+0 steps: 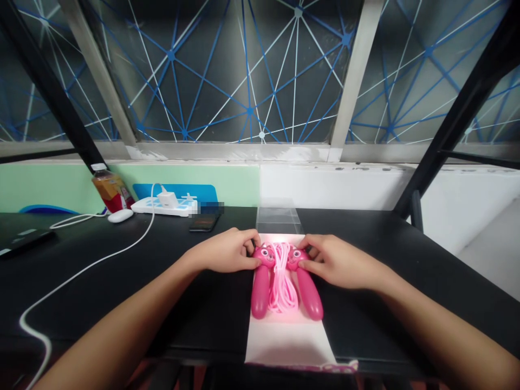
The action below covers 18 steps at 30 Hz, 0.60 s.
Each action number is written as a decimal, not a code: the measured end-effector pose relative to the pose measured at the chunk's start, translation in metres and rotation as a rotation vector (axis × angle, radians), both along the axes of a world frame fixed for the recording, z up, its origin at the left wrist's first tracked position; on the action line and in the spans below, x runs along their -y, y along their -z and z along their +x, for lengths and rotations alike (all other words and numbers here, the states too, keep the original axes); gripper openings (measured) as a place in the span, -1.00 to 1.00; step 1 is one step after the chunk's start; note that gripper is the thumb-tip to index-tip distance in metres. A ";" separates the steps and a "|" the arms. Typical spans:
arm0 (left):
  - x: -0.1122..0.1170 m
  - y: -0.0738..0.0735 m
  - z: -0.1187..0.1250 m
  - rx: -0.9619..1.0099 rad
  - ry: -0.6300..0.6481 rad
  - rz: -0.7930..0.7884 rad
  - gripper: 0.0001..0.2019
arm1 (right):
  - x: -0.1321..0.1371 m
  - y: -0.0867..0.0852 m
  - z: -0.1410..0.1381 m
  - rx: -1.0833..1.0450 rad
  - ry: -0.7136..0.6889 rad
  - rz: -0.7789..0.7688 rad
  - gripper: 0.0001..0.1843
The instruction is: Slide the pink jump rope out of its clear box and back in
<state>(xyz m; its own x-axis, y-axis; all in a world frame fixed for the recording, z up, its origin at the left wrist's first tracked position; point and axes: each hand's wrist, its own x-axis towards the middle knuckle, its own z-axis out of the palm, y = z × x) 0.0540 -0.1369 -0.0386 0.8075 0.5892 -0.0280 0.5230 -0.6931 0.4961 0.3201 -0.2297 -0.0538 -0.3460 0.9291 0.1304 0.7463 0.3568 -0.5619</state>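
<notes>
A pink skipping rope lies on a white card (pixel 289 342), with its coiled cord (pixel 282 281) between two glossy pink handles. The left handle (pixel 260 292) and right handle (pixel 309 294) have cartoon animal heads at their upper ends. My left hand (pixel 223 250) grips the head of the left handle from the left. My right hand (pixel 335 262) holds the head of the right handle from the right. A clear plastic box (pixel 278 221) stands just beyond the card, partly behind my fingers.
The black tabletop (pixel 122 303) spreads to both sides. At the back left are a bottle (pixel 109 188), a white mouse (pixel 121 215), a white power strip (pixel 162 207) with a charger, and a phone (pixel 204 222). A white cable (pixel 93 265) curves across the table.
</notes>
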 end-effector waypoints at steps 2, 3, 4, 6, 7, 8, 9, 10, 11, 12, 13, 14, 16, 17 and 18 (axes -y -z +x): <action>0.000 0.001 0.000 0.008 0.006 0.001 -0.76 | 0.000 0.000 -0.001 -0.007 0.001 -0.011 -0.76; 0.000 0.001 -0.001 0.013 0.010 0.001 -0.76 | 0.000 0.001 -0.001 -0.009 0.003 -0.015 -0.77; 0.000 0.001 -0.001 0.020 0.012 0.000 -0.76 | 0.000 0.001 -0.002 -0.009 0.007 -0.020 -0.77; 0.001 0.001 0.000 0.034 0.012 -0.005 -0.75 | -0.001 0.001 -0.002 -0.006 0.016 -0.028 -0.77; 0.001 0.001 0.000 0.040 0.012 -0.008 -0.75 | -0.001 0.001 -0.002 -0.002 0.018 -0.030 -0.76; 0.001 0.001 0.000 0.044 0.014 -0.011 -0.74 | -0.001 0.001 -0.002 0.001 0.020 -0.030 -0.76; 0.001 0.002 0.001 0.045 0.015 -0.011 -0.74 | -0.001 0.001 -0.002 0.005 0.020 -0.027 -0.76; 0.001 0.002 0.001 0.046 0.019 -0.009 -0.74 | 0.000 0.001 -0.002 0.011 0.019 -0.018 -0.76; 0.001 0.002 0.001 0.045 0.023 -0.006 -0.75 | 0.000 0.001 -0.002 0.016 0.017 -0.004 -0.76; 0.001 0.002 0.001 0.046 0.027 -0.001 -0.75 | 0.000 0.000 -0.002 0.022 0.014 0.009 -0.75; 0.001 0.003 0.001 0.045 0.031 0.002 -0.75 | 0.000 0.000 -0.003 0.026 0.010 0.019 -0.75; 0.000 0.003 0.001 0.044 0.034 0.005 -0.75 | 0.000 0.000 -0.003 0.031 0.006 0.028 -0.74; -0.001 0.003 0.000 0.037 0.039 0.004 -0.74 | 0.000 0.000 -0.003 0.042 0.003 0.048 -0.73; -0.001 0.003 0.000 0.032 0.041 0.002 -0.74 | 0.000 0.000 -0.003 0.050 0.002 0.062 -0.73; -0.001 0.002 -0.001 0.026 0.043 -0.002 -0.73 | 0.000 0.000 -0.003 0.060 0.000 0.078 -0.72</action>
